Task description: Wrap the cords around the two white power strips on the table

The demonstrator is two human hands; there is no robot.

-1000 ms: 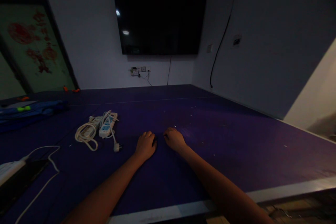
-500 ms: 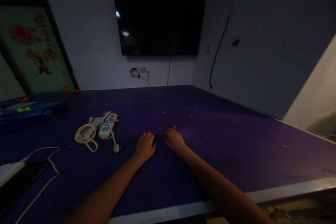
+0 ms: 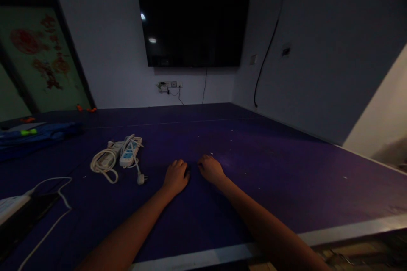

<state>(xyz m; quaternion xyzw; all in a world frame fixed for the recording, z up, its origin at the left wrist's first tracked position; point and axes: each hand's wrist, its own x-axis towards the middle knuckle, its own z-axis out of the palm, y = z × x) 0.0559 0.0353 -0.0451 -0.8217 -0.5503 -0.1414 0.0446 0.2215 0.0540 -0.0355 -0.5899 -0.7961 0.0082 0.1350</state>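
My left hand (image 3: 176, 176) and my right hand (image 3: 211, 169) rest side by side on a dark purple table (image 3: 286, 178), knuckles up and fingers curled under. Nothing shows in either fist, though the light is dim. A small dark gap lies between the two hands. A white power strip (image 3: 130, 151) with its coiled cord (image 3: 103, 162) and plug (image 3: 141, 178) lies to the left of my left hand.
A second white power strip with a cord (image 3: 12, 205) sits at the near left edge. A blue bundle (image 3: 34, 135) lies at the far left. A black wall screen (image 3: 193, 28) hangs behind the table. The table's pale front edge (image 3: 349, 230) runs below my arms.
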